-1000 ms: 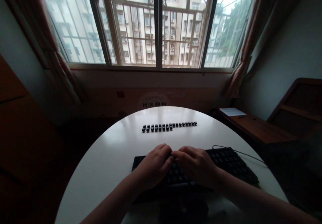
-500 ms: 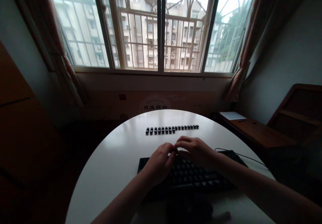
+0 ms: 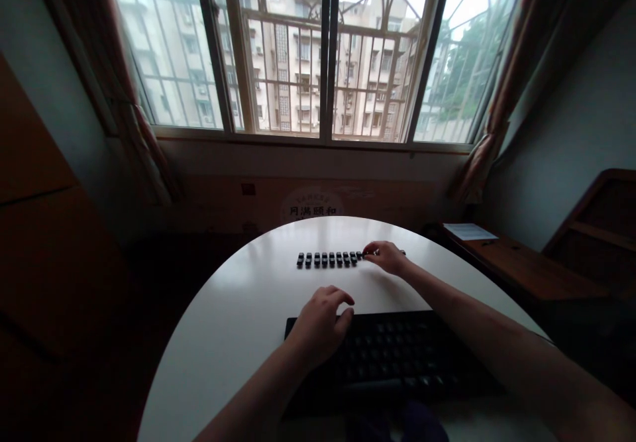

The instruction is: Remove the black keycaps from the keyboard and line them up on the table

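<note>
My right hand (image 3: 385, 257) reaches to the far side of the round white table. Its thumb and fingertips are pinched at the row of small black keycaps (image 3: 324, 261), closed on a keycap there, mostly covered by the fingers. Part of the row's right side is hidden behind this hand. My left hand (image 3: 322, 321) hovers at the upper left of the black keyboard (image 3: 392, 349), thumb and index apart, with nothing visible between them. The keycaps stand in two neat lines, the front line shorter than the back one.
The white table (image 3: 213, 329) curves away on both sides. A dark purple object (image 3: 422, 422) lies at the near edge, partly cut off. To the right, a wooden side table (image 3: 527, 266) carries a sheet of paper (image 3: 470, 231). Windows and curtains are beyond.
My right hand has moved away from my left hand, forward to the keycap row. My left hand has stayed near the keyboard and its fingers have parted. The view has shifted slightly.
</note>
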Tool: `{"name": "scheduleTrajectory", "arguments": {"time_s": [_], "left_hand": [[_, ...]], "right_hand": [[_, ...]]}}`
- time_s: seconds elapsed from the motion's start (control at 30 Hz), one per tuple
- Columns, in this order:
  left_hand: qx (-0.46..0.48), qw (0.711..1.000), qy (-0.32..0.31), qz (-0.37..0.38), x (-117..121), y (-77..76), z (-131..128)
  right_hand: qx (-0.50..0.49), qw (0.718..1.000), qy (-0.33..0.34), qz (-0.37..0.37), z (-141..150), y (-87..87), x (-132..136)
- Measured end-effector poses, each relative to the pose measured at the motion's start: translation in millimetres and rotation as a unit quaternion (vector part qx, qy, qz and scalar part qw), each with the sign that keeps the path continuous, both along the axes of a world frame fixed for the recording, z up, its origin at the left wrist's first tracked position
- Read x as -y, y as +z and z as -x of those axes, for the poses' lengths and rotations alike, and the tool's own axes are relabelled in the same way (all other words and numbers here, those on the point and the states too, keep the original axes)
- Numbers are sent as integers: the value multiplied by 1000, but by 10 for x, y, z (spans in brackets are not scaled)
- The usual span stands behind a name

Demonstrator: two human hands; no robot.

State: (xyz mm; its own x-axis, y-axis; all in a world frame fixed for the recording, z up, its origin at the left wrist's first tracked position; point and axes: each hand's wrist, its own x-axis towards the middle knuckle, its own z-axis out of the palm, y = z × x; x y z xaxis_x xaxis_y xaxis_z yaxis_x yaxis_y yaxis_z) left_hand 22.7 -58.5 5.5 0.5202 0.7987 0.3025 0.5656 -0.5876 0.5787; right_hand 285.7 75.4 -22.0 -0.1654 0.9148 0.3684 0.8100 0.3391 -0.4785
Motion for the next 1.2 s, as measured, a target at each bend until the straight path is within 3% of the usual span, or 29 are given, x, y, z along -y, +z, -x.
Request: {"name": "scheduleTrajectory", "arguments": {"time_s": [0.1,0.2,1.2], "left_hand": [[-3,999,-40,-4,8,16,10],[-9,999,-52,-2,11,23,13],[0,997,-77,-3,35,48,4]], "right_hand": [[7,1000,-14,14,25,-160,13],[17,1000,-11,22,28,-208,35],[62,996,-66,-15,173,-192,125]]}}
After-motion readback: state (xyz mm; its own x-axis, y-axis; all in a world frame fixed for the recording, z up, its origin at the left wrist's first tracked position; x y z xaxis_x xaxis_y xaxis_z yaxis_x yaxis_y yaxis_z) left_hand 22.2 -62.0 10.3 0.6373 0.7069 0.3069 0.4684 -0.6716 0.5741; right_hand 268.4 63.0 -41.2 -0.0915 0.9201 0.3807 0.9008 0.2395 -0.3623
